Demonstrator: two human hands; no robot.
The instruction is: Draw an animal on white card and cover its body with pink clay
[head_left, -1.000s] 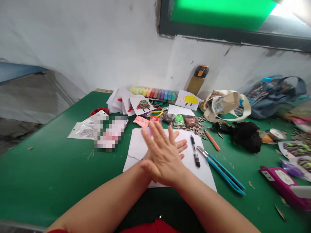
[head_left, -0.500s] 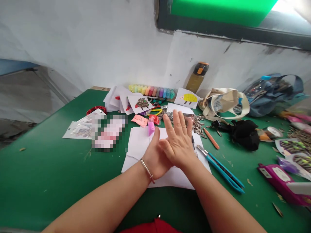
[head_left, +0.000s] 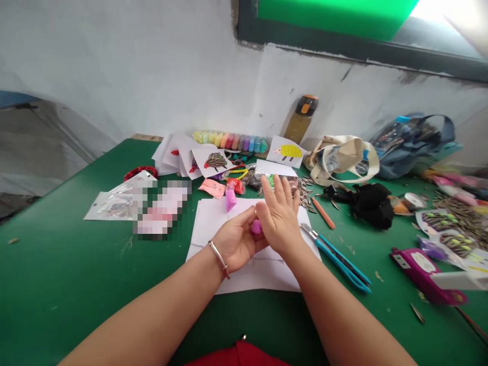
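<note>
A small ball of purple-pink clay (head_left: 256, 226) lies between my two hands, above white paper sheets (head_left: 213, 216). My left hand (head_left: 238, 241) is cupped palm up under and beside the clay, fingers partly curled. Fingers stretched, my right hand (head_left: 280, 216) is tilted over the ball, its thumb side nearest the clay. A packet of the same purple clay (head_left: 231, 198) sits on the sheets just beyond my left hand, next to a red packet (head_left: 236, 185) and a salmon-pink packet (head_left: 212, 188).
A teal cutter (head_left: 339, 259) and an orange stick (head_left: 323, 212) lie to the right. Behind are hedgehog pictures (head_left: 215, 161), a row of coloured clays (head_left: 232, 142), a bottle (head_left: 301, 119) and a cream bag (head_left: 343, 157). A magenta device (head_left: 423, 277) lies far right.
My hands have moved apart from their overlapped pose, and the purple clay ball now shows between them. The camera view has shifted slightly to the right.
</note>
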